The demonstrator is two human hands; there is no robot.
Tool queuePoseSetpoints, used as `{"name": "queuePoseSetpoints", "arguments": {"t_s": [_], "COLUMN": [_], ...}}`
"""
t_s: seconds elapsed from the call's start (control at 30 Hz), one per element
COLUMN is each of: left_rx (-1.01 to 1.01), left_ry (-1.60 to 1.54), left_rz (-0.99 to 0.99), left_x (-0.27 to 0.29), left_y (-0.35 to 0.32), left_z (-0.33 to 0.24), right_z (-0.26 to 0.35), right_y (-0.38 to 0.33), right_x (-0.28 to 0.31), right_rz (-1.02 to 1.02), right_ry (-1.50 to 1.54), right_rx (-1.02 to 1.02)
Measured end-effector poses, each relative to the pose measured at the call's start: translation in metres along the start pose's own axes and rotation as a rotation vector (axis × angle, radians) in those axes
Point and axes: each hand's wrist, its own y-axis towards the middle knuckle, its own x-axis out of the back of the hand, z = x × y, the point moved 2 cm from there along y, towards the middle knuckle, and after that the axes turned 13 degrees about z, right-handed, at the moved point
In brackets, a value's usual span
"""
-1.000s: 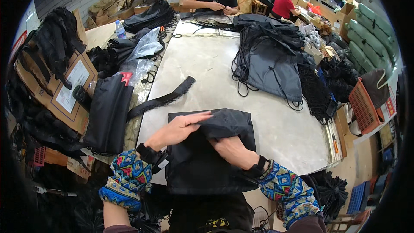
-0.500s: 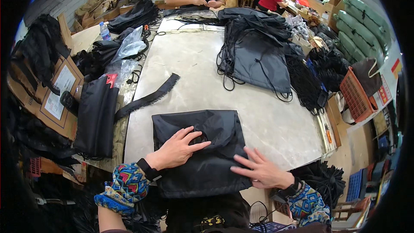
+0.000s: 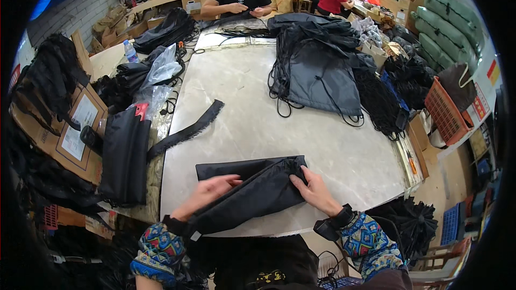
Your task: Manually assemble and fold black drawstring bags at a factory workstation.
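Note:
A black fabric bag [image 3: 258, 196] lies at the table's near edge, its near part lifted into a slanting fold. My right hand [image 3: 316, 190] pinches gathered cloth at the bag's upper right corner, thumb on the near side. At the left end of the fold, my left hand [image 3: 207, 193] reaches over the cloth with its fingers stretched out; the raised fold hides part of this hand. Beyond the bag, a frayed black fabric strip [image 3: 188, 131] lies across the left side of the table.
Black drawstring bags [image 3: 322, 80] are piled at the far right of the pale table [image 3: 236, 96]. Folded black cloth [image 3: 124, 156] and a cardboard box [image 3: 80, 123] stand at the left. Across the table a person [image 3: 236, 0] handles black material. An orange basket [image 3: 447, 111] stands at right.
The bag's near side has been raised and folded away from me. My right hand has moved up and gripped its corner; my left hand has shifted left and down.

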Motion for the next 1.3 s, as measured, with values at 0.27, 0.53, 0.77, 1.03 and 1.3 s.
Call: {"name": "queuePoseSetpoints", "arguments": {"t_s": [0.27,0.53,0.77,1.03,1.3], "left_rx": [0.181,0.097,0.299,0.037,0.13], "left_ry": [0.111,0.469,1.16,1.632,1.495], "left_rz": [-0.076,-0.893,-0.932,-0.714,-0.293], "left_x": [-0.007,-0.026,-0.016,-0.058,-0.032], "left_y": [-0.093,-0.049,-0.036,-0.004,0.048], "left_z": [-0.009,0.019,0.03,-0.036,0.016], "right_z": [0.0,-0.03,-0.028,-0.021,-0.016], "right_y": [0.004,0.01,0.017,0.016,0.011], "right_x": [-0.012,-0.02,-0.018,-0.016,-0.016], "right_rz": [-0.008,-0.077,-0.024,-0.068,-0.058], "right_ry": [0.024,0.476,0.598,0.359,0.388], "right_rx": [-0.197,-0.168,-0.366,-0.35,-0.317]}}
